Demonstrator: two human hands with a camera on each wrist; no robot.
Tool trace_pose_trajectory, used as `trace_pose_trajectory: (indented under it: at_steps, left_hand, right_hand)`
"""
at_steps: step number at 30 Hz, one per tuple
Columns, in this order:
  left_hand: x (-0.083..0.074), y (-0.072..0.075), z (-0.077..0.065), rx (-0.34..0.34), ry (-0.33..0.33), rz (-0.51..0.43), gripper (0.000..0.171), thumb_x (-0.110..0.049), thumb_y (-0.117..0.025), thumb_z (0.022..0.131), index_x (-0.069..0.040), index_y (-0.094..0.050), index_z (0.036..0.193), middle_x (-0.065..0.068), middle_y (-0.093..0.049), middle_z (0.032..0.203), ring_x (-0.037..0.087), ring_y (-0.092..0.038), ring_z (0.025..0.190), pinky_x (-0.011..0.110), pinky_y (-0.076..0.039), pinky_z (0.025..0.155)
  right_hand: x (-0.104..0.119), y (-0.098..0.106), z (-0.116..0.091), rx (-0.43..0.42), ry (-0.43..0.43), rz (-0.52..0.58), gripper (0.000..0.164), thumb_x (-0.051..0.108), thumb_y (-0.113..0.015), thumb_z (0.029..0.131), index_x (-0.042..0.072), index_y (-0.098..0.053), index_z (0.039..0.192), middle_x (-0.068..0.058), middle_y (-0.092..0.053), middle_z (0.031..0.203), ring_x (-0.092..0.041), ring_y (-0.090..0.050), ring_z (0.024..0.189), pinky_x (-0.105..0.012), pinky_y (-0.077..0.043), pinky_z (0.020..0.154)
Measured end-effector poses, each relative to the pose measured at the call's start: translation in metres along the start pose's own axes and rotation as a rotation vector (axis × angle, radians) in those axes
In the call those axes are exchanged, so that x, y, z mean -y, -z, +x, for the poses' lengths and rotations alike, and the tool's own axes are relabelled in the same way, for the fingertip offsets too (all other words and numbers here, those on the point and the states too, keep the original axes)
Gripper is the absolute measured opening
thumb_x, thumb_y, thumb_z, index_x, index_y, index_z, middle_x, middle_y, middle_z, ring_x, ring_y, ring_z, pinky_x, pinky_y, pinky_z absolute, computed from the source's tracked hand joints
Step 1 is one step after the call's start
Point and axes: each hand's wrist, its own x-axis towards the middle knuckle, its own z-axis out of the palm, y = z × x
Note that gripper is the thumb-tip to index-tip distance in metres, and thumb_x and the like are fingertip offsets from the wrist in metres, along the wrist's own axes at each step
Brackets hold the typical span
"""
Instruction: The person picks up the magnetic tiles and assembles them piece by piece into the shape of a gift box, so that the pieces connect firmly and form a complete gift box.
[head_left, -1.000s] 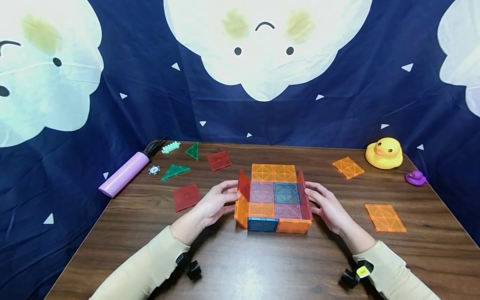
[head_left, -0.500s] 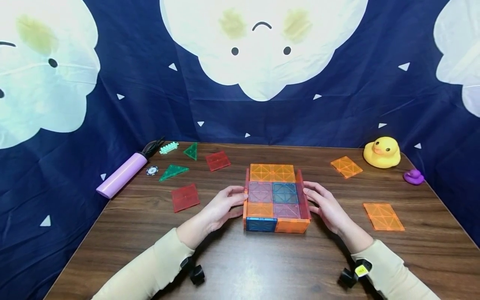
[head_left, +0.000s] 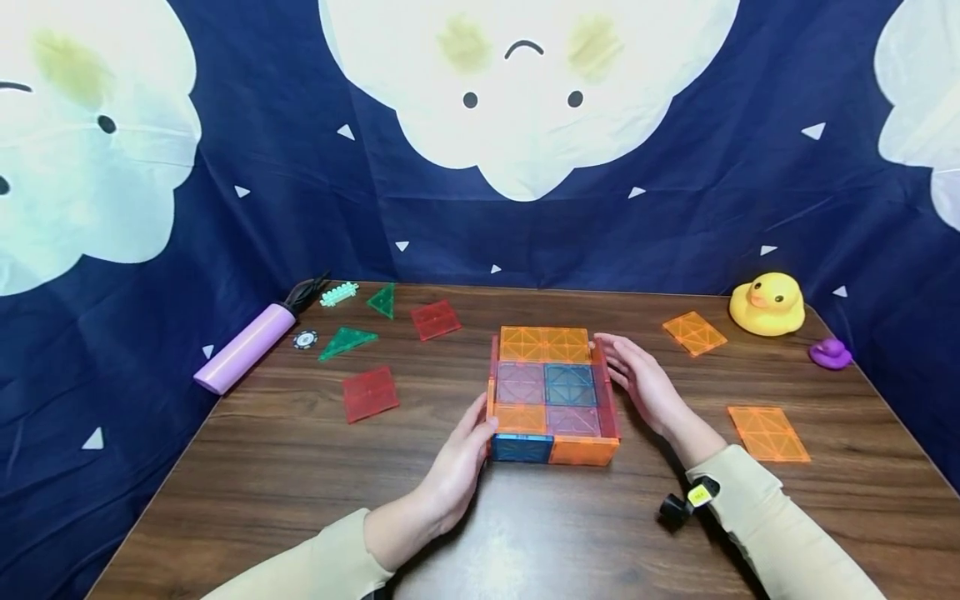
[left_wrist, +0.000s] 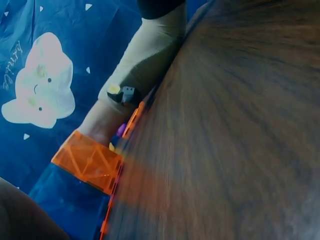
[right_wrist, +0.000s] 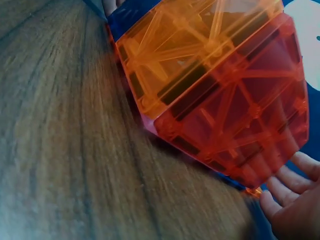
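So I'm watching someone at a wood-grain surface [head_left: 300, 467], and the main event is a roofless magnetic-tile box [head_left: 585, 452] sitting mid-surface, low walls up all round. Way off to the box's left there's a lilac cylinder [head_left: 247, 348]. Left hand [head_left: 453, 475] is at the box's near-left corner, thumb at the wall's edge, fingers fairly straight along the outside. Right hand [head_left: 641, 383] is at its far-right corner, fingers loosely spread against the red wall's end, not pinching. My read: they're squaring up the corners, so the next move wants light, even pressure from both sides, nothing that pops a wall off. Well right of the box and farther back: yellow rubber duck [head_left: 767, 307]. Spare square tiles lie flat, orange [head_left: 768, 433] to its right, red [head_left: 371, 394] to its left. Smallest thing I'd mention is a poker-style chip [head_left: 305, 339], back left of the box.
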Motion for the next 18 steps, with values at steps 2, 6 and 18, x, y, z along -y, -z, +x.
trace_pose_trajectory:
  at_steps: [2, 6, 18]
  left_hand:
    - [0.002, -0.001, 0.001, -0.003, -0.011, 0.017, 0.062, -0.017, -0.039, 0.109, -0.005, -0.013, 0.164, 0.019, -0.013, 0.168, 0.033, -0.010, 0.153, 0.055, -0.005, 0.121]
    - [0.005, 0.001, 0.003, -0.002, -0.036, 0.055, 0.060, -0.014, -0.038, 0.110, -0.007, -0.014, 0.164, 0.017, -0.013, 0.169, 0.032, -0.008, 0.154, 0.055, -0.007, 0.121]
    - [0.001, 0.018, 0.015, -0.018, -0.050, 0.075, 0.055, -0.017, -0.043, 0.110, 0.003, -0.028, 0.158, 0.025, -0.029, 0.161, 0.036, -0.025, 0.149, 0.055, -0.015, 0.120]
  right_hand:
    - [-0.001, 0.000, 0.001, 0.004, -0.002, 0.009, 0.063, 0.041, -0.038, 0.111, -0.009, -0.038, 0.150, -0.012, -0.058, 0.142, -0.022, -0.050, 0.132, -0.022, -0.044, 0.101]
    - [-0.002, 0.000, 0.000, 0.001, 0.013, 0.047, 0.058, 0.039, -0.041, 0.111, -0.009, -0.047, 0.144, -0.005, -0.066, 0.132, -0.020, -0.054, 0.128, -0.024, -0.046, 0.099]
    - [-0.004, 0.010, -0.025, 0.029, 0.027, 0.068, 0.054, 0.034, -0.039, 0.112, -0.008, -0.045, 0.145, -0.006, -0.062, 0.137, -0.022, -0.051, 0.131, -0.025, -0.048, 0.100]
